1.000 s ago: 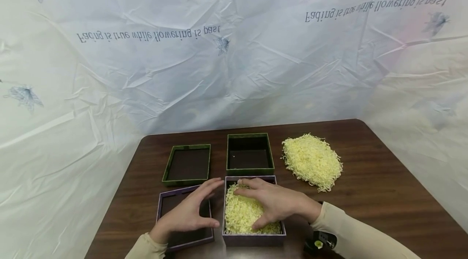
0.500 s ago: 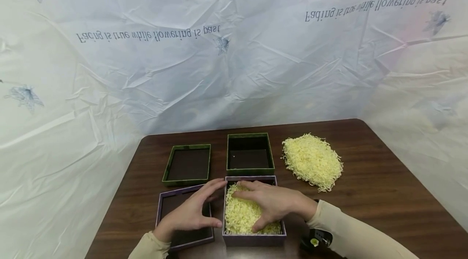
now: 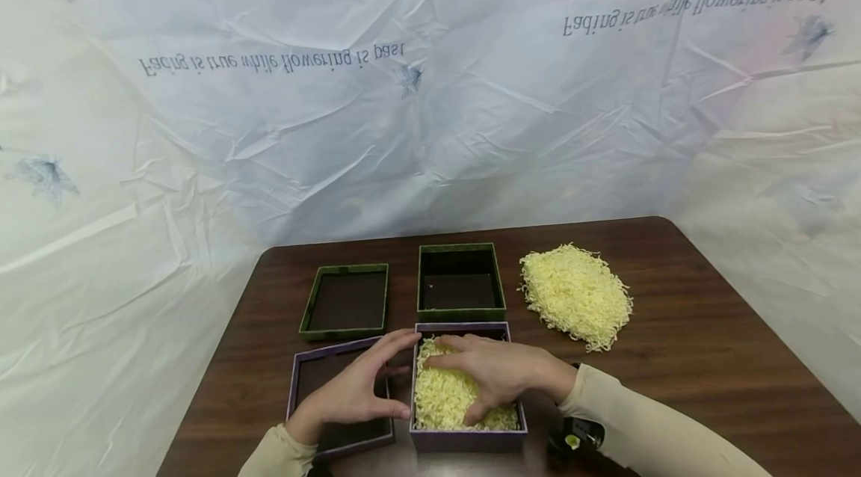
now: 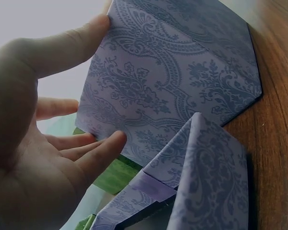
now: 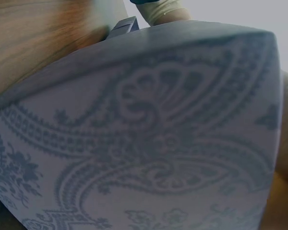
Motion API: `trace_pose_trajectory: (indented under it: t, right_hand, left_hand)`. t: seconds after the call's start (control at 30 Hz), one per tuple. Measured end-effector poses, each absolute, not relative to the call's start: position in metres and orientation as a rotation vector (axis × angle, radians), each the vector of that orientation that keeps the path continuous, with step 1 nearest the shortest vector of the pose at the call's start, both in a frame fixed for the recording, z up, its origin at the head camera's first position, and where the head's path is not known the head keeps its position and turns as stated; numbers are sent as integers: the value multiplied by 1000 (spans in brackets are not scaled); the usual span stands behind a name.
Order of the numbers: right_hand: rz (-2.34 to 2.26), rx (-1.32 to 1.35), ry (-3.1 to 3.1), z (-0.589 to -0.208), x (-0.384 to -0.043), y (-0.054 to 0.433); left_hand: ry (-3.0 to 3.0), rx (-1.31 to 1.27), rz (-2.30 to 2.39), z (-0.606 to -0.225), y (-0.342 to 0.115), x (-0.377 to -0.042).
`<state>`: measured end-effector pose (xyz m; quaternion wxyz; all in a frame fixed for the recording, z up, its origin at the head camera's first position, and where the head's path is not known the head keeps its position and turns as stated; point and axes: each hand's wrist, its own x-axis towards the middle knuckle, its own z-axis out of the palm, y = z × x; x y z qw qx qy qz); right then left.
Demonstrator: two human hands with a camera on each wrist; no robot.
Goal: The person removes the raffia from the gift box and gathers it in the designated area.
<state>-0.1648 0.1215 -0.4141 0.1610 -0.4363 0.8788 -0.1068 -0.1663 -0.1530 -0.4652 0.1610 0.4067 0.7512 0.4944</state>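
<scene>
A purple-patterned box (image 3: 467, 442) stands near the table's front, filled with pale yellow paper shreds (image 3: 444, 387). My right hand (image 3: 507, 371) is inside it, fingers spread over the shreds with the thumb toward the front. Beside the box's left wall is my left hand (image 3: 353, 391), its thumb and fingers extended. In the left wrist view, that hand (image 4: 43, 143) has fingertips right at the patterned wall (image 4: 149, 72). The matching purple lid (image 3: 323, 372) lies open side up beneath the left hand. Patterned box wall (image 5: 149, 124) fills most of the right wrist view.
Behind the purple box stands a green box (image 3: 460, 315) with a dark inside. A green lid (image 3: 346, 301) lies left of it. To the right is a heap of loose yellow shreds (image 3: 575, 297) on the brown table (image 3: 679, 327). A printed white sheet (image 3: 430, 133) hangs behind.
My left hand has shifted slightly right toward the box. The right hand stays over the shreds, its forearm drawn slightly left.
</scene>
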Motion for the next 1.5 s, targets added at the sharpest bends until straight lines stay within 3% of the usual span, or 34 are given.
trace_pose_trajectory:
  t: [1.5]
  right_hand:
    - [-28, -1263, 2550, -433, -165, 103]
  left_hand:
    - [2008, 1099, 1498, -464, -148, -165]
